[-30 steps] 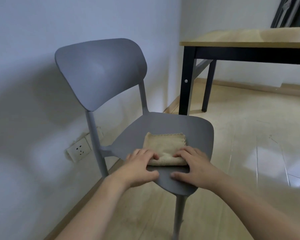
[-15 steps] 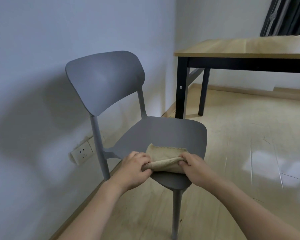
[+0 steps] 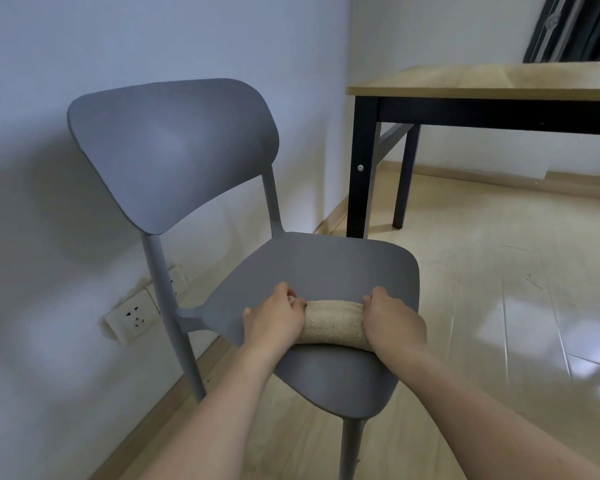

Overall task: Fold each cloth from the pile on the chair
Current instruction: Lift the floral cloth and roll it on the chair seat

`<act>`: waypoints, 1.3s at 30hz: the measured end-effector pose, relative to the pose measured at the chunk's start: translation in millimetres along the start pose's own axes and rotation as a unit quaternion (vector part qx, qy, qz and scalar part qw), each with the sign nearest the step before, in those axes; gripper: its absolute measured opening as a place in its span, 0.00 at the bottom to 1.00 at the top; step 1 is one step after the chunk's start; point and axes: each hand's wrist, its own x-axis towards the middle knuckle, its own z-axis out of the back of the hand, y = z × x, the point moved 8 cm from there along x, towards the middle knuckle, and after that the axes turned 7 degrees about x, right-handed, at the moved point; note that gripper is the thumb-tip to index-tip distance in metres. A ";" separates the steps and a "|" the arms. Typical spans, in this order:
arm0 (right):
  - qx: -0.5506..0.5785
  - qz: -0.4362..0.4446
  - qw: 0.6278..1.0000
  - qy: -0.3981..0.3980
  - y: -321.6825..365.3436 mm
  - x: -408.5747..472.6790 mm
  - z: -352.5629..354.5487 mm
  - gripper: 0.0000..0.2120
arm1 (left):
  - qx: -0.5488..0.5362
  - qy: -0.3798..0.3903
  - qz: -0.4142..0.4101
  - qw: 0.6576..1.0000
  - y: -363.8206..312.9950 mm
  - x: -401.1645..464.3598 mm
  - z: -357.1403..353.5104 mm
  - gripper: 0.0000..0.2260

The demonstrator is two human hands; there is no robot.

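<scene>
I am looking down at a grey plastic chair with a curved back (image 3: pixel 174 150) that is standing close to a pale blue wall (image 3: pixel 32 64). A small beige fuzzy cloth (image 3: pixel 333 322) is lying near the front of the chair seat, bunched up into a thick roll that is running from side to side.

My left hand (image 3: pixel 274 318) is gripping the left end of the cloth. Its fingers are curling over the end and the knuckles are pointing up. My right hand (image 3: pixel 394 320) is gripping the right end the same way, with the fingers tucking down over the far side of the roll. I cannot see the fingertips of that hand, because they are hiding behind the cloth. Both hands are sitting just above the seat, with the cloth between them. My two bare forearms are reaching in from the bottom of the view.

I am seeing only this one cloth on the chair.

A white wall socket (image 3: pixel 136 318) is sitting low on the wall, behind the chair leg. A wooden table with black legs (image 3: pixel 499 81) is standing to the right, well apart from the chair. A dark curtain (image 3: pixel 575 26) is hanging behind the table. The light wooden floor (image 3: pixel 499 306) is shining where the light is hitting it.
</scene>
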 end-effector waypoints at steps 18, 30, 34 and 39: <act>0.090 0.021 0.996 0.017 1.8 -43.1 1.6 0.23 | 0.130 0.081 -0.060 0.986 -22.8 -39.2 13.1 0.11; 0.373 -0.095 0.922 0.044 -9.5 -24.4 33.7 0.17 | -0.216 0.212 -0.030 0.953 -50.8 -42.3 9.8 0.16; 0.329 -0.073 0.941 0.028 -22.4 30.6 21.3 0.10 | -0.152 0.169 -0.054 0.972 -59.0 9.6 -10.0 0.15; 0.230 -0.057 0.970 0.049 -31.0 86.6 10.4 0.11 | -0.058 0.149 -0.025 0.987 -66.5 49.4 -32.6 0.15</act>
